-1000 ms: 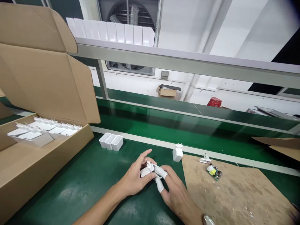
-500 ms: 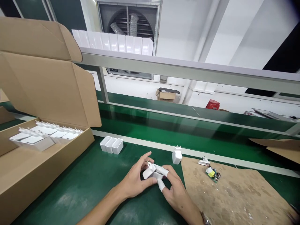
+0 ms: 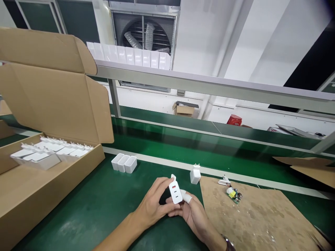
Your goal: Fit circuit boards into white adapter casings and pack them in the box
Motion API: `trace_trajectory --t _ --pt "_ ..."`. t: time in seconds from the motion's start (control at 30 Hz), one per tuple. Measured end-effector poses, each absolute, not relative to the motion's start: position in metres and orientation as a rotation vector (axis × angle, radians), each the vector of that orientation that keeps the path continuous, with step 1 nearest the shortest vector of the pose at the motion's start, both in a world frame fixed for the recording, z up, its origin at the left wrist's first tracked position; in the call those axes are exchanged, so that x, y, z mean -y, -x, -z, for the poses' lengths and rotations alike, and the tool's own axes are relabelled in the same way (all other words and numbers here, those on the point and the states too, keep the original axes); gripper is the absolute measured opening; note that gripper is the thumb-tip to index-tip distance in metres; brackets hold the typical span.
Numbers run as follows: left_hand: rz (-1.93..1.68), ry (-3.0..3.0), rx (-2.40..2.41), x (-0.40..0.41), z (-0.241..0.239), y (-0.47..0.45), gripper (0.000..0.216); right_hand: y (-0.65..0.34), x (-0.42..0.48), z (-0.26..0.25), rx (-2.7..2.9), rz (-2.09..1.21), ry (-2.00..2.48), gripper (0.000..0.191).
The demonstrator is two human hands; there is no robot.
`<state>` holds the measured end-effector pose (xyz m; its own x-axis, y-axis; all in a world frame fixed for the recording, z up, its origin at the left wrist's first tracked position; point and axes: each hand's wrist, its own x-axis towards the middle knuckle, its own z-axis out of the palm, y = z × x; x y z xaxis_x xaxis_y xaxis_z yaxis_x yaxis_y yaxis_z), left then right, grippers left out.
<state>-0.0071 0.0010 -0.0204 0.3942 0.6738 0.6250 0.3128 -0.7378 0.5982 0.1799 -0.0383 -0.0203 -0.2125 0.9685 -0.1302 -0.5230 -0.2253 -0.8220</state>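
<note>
A white USB charger (image 3: 175, 192) is between my two hands, its port face with one red port and two small slots turned up towards me. The fingers and thumb of my left hand (image 3: 154, 200) grip its left side. My right hand (image 3: 194, 212), with a white finger cover on a finger, holds it from the right and below. Past my right hand another white charger (image 3: 195, 175) stands upright with its plug pins on top. Three white open housings (image 3: 124, 163) sit side by side beyond my left hand.
An open cardboard box (image 3: 65, 181) on the left holds several white chargers (image 3: 36, 157). To the right, a brown board (image 3: 251, 223) carries a circuit board (image 3: 233, 195) and a white plug part (image 3: 224, 181). A raised shelf rail (image 3: 209, 82) crosses behind.
The charger in my hands has been turned, so its port face now shows instead of its plug end. My fingers have shifted around it. The view has tilted slightly.
</note>
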Motion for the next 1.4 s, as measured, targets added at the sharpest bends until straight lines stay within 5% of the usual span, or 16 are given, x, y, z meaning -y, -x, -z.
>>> trace_trajectory --t 0.23,0.33,0.53,0.87,1.07,1.23,1.4 --pt "-1.228 -2.227 -0.849 0.001 0.019 0.009 0.072 -0.186 0.035 0.025 0.819 -1.661 0.836 0.052" --pt "-1.143 -2.058 -0.9 0.0 0.019 0.011 0.079 -0.19 0.034 0.033 1.06 -1.396 0.991 0.052" --pt "-1.02 -1.735 -1.044 -0.004 0.003 0.01 0.037 -0.195 0.04 0.045 1.575 -0.687 1.351 0.06" --pt "-0.932 -1.799 -0.765 -0.004 -0.006 0.012 0.027 -0.199 0.038 0.042 1.683 -1.152 1.169 0.093" --pt "-0.744 -1.817 -0.588 -0.009 -0.018 0.021 0.04 -0.195 0.034 0.033 1.591 -1.341 1.149 0.113" --pt "-0.633 -1.845 -0.539 -0.01 -0.023 0.021 0.045 -0.195 0.03 0.025 1.596 -1.476 1.04 0.101" --pt "-0.764 -1.679 -0.465 -0.013 -0.025 0.026 0.04 -0.196 0.033 0.035 1.694 -1.219 1.252 0.099"
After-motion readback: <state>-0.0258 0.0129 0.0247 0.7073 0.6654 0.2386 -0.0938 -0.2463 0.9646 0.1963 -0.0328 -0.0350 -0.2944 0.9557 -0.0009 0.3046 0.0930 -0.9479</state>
